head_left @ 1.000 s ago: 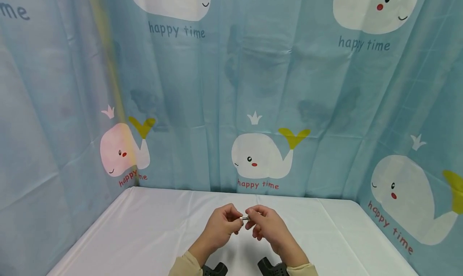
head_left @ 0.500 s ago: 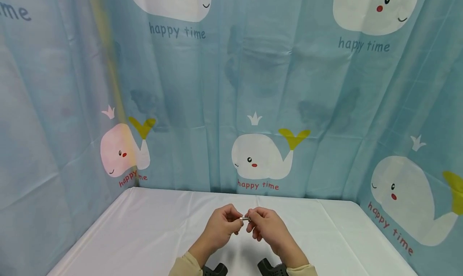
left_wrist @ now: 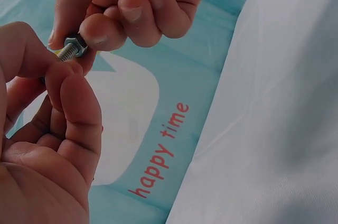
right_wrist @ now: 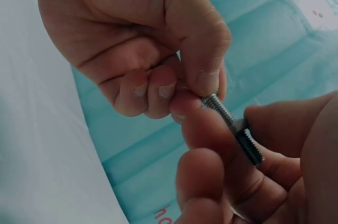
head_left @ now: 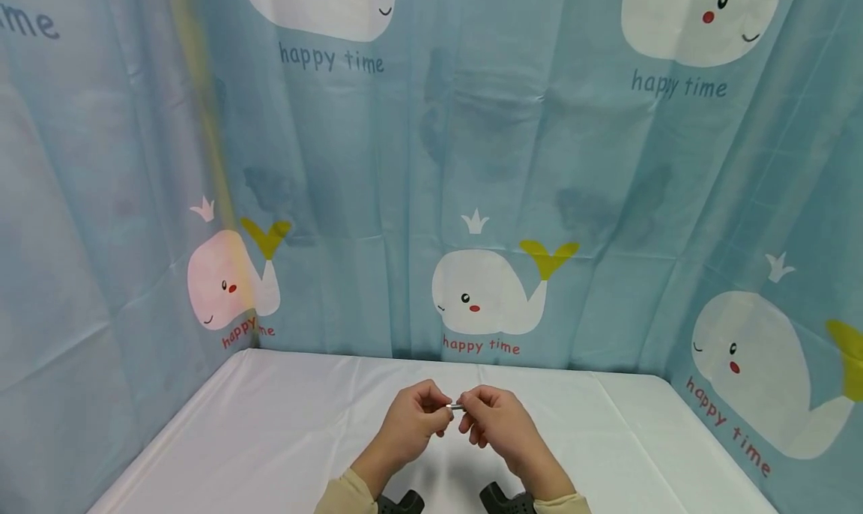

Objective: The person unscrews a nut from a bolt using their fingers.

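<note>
A small silver threaded bolt is held level between both hands above the white table. My left hand pinches one end of the bolt between thumb and fingertips. My right hand pinches a hex nut that sits on the thread, thumb and forefinger curled round it. In the right wrist view the nut sits partway along the bolt, with bare thread on both sides. The remaining fingers of both hands are curled in.
The table wears a white cloth. A blue curtain printed with whales closes it in at the back and on both sides. Black wrist mounts show at the bottom edge.
My right fingers have shifted slightly on the nut. Both hands stay together in the same place above the table.
</note>
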Tool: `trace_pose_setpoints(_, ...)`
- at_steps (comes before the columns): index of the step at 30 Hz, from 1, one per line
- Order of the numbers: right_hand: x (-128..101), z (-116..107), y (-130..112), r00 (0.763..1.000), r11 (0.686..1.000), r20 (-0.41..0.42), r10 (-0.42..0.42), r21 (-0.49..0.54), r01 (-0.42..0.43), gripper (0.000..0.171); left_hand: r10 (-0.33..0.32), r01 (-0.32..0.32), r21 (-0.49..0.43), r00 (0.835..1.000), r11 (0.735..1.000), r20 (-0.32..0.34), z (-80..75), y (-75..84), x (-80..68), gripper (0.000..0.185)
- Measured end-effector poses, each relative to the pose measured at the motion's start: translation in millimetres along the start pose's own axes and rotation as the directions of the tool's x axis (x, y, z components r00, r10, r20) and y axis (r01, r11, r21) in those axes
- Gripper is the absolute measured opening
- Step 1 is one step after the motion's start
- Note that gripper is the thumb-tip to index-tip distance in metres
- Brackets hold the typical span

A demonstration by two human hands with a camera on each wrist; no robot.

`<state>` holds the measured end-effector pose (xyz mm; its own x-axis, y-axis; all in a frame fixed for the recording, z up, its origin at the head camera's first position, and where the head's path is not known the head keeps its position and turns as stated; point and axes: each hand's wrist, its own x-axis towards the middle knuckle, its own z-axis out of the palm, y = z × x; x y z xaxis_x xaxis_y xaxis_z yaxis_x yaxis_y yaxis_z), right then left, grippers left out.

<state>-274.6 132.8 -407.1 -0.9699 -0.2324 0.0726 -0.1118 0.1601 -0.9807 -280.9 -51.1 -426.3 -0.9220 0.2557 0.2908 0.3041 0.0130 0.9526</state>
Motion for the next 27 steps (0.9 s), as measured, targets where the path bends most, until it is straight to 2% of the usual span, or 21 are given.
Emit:
trace_pose_setpoints(2, -0.2, -0.1, -1.5, 1.000, 1.000, 0.001, -0.016, 0.001, 0.016, 0.020, 0.005, -0.005, -0.003, 1.000, 1.000, 0.003, -0.3, 0.1, -0.1, 0.005)
trace_pose_setpoints(6, -0.8, -0.5, -4.7, 1.000, 1.000, -0.005, -0.023, -0.001, 0.023, 0.030, 0.018, -0.017, -0.009, 1.000, 1.000, 0.009, -1.0, -0.9, 0.0, 0.004)
trace_pose_setpoints(11, -2.5, -0.2, -5.1, 1.000, 1.000, -0.011, 0.007, -0.026, -0.007, 0.032, 0.011, -0.011, 0.007, 1.000, 1.000, 0.010, -1.4, -2.6, 0.0, 0.004)
trace_pose_setpoints(15, -3.0, 1.0, -5.7, 1.000, 1.000, -0.009, 0.000, -0.015, 0.000, 0.021, -0.007, 0.007, 0.015, 1.000, 1.000, 0.007, -1.6, -3.7, -0.1, 0.005)
trace_pose_setpoints(19, -2.6, 1.1, -6.8, 1.000, 1.000, -0.006, 0.003, 0.006, -0.003, 0.032, -0.003, 0.003, 0.003, 1.000, 1.000, 0.005, -1.7, -4.2, 0.2, 0.005)
trace_pose_setpoints(23, -2.0, -0.4, -4.2, 1.000, 1.000, -0.007, 0.017, -0.011, -0.017, 0.034, 0.006, -0.006, 0.009, 1.000, 1.000, 0.006, -1.2, -3.9, 0.2, 0.004)
trace_pose_setpoints(27, -1.2, -0.9, -1.7, 1.000, 1.000, -0.003, 0.002, -0.011, -0.002, 0.025, 0.005, -0.005, 0.012, 1.000, 1.000, -0.001, -1.1, -3.9, -0.1, 0.005)
